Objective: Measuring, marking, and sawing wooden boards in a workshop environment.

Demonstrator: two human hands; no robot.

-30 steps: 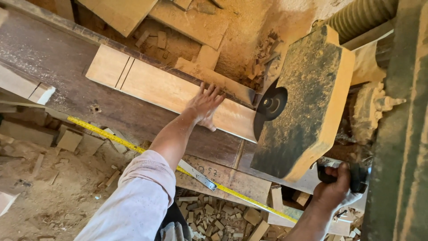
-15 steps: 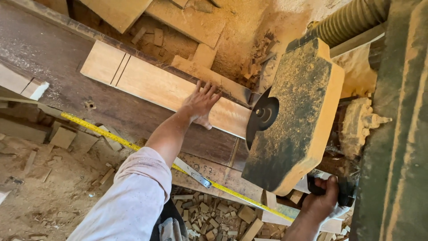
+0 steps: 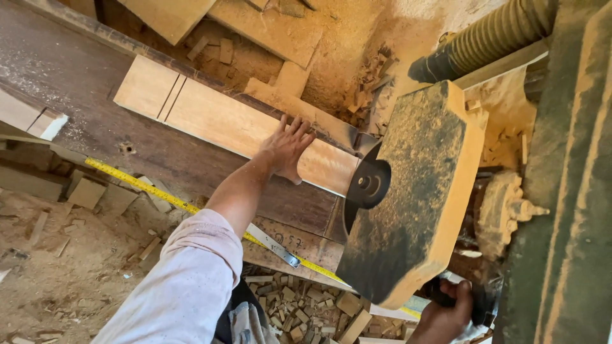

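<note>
Two hands work around the long pale wooden board (image 3: 236,127), which lies on the dark worn bench (image 3: 83,89) with one end at the round black saw blade (image 3: 366,185). The left hand (image 3: 287,146) presses flat on this board with fingers spread open, near the blade. Beyond the board's blade end, the right hand (image 3: 446,312) is closed around the dark handle (image 3: 475,299) under the dusty boxy saw guard (image 3: 414,191).

the left hand (image 3: 288,148) lies flat on the board (image 3: 236,124), which rests on the saw table (image 3: 76,89). right of that hand stands the blade (image 3: 363,185) under its guard (image 3: 414,197). the right hand (image 3: 446,315) grips the handle (image 3: 475,299) below the guard. a tape measure (image 3: 159,194) runs along the table edge nearer the person than the left hand.
</note>
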